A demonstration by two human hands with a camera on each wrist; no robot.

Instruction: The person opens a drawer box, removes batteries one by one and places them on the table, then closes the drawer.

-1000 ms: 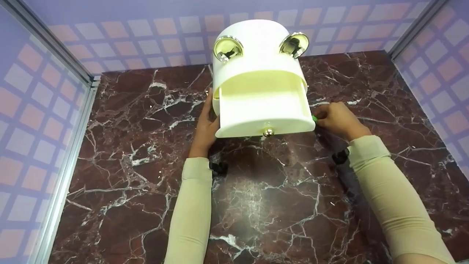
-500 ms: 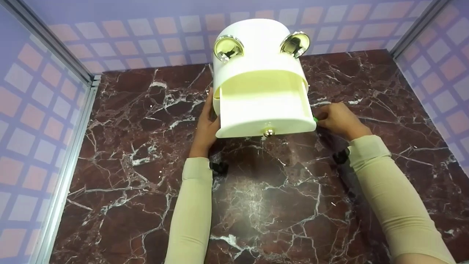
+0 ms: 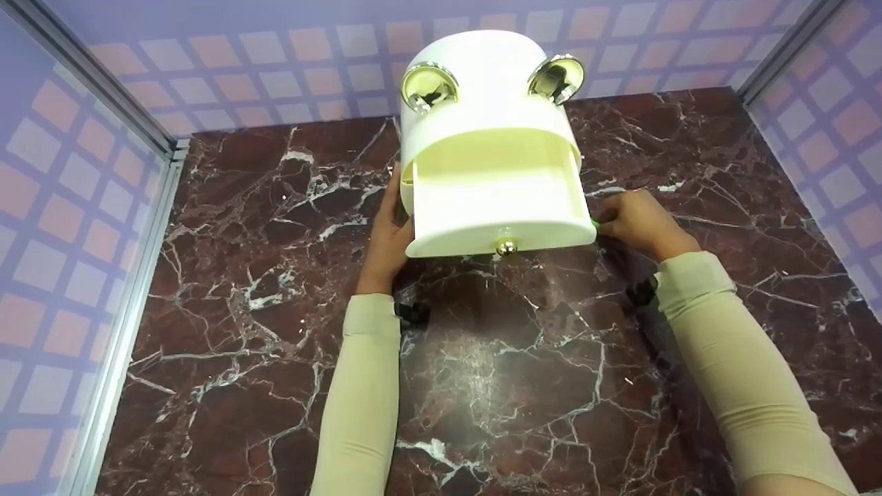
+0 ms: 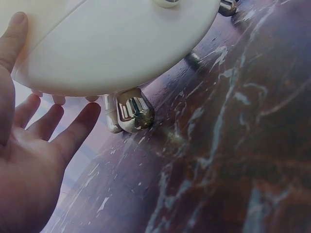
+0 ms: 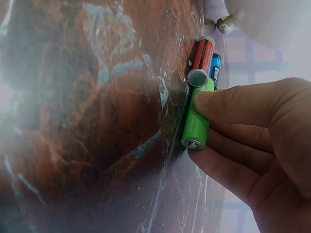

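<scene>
A white rounded drawer box [image 3: 482, 83] stands at the back, its drawer [image 3: 468, 241] pulled out towards me. My left hand [image 3: 384, 248] touches the left side of the box; in the left wrist view its fingers are fairly straight along the white body. To the right of the drawer, my right hand [image 3: 641, 224] pinches a green battery [image 5: 195, 124] between thumb and fingers, low at the marbled surface. Just beyond it, a red battery [image 5: 204, 56] and a blue battery [image 5: 215, 65] lie side by side. From the head view the drawer front hides most of the batteries.
Two shiny round gold pieces [image 3: 428, 88] stick out from the box top. A gold knob [image 3: 506, 246] sits on the drawer front, and metallic feet [image 4: 135, 110] support the box. Tiled-pattern walls [image 3: 275, 76] enclose the dark marbled surface [image 3: 482, 386] at the back and sides.
Both hands and the drawer box stay almost still. In the head view slightly less of the green battery shows beside the drawer front.
</scene>
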